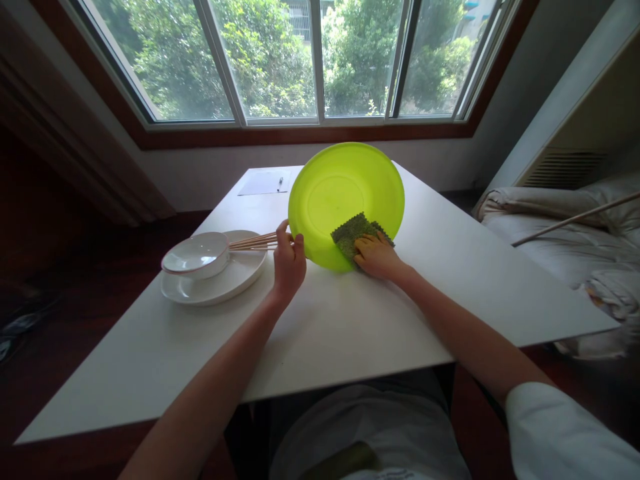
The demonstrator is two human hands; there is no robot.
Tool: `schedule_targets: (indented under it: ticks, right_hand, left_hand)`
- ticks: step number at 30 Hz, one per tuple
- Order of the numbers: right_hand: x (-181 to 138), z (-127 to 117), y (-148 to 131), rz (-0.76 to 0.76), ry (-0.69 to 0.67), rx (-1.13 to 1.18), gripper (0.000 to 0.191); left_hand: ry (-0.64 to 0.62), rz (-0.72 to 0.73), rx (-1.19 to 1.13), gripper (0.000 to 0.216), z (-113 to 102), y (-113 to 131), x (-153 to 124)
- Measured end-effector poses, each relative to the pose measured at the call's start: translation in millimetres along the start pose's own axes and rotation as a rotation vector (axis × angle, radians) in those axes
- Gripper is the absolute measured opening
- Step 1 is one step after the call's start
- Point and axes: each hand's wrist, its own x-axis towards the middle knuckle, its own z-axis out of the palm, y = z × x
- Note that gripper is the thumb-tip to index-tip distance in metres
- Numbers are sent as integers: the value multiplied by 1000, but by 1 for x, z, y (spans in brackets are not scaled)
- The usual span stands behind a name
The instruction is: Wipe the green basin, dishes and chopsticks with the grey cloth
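Observation:
A large lime-green plastic basin (340, 193) stands tilted on its edge on the white table (350, 320), its inside facing me. My left hand (289, 261) grips the basin's left rim, fingers curled round it. My right hand (377, 257) presses a small green cloth (353, 233) against the lower inside of the basin, fingers closed on the cloth.
Left of the basin a white bowl (196, 255) sits upside down on a white plate (235, 277), with wooden chopsticks (253, 241) lying across the plate. A sheet of paper and a pen (263, 182) lie at the far edge. Bedding (565, 227) is piled at the right.

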Motion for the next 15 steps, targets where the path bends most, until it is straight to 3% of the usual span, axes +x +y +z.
schedule_targets:
  ticks: [6, 12, 15]
  right_hand:
    - [5, 8, -9, -47, 4, 144, 23]
    - [10, 20, -15, -32, 87, 264, 20]
    - [11, 22, -20, -62, 117, 351, 17]
  left_hand:
    - [-220, -82, -103, 42, 7, -4, -9]
    - [-370, -265, -188, 49, 19, -5, -20]
    - [-383, -296, -192, 45, 20, -8, -20]
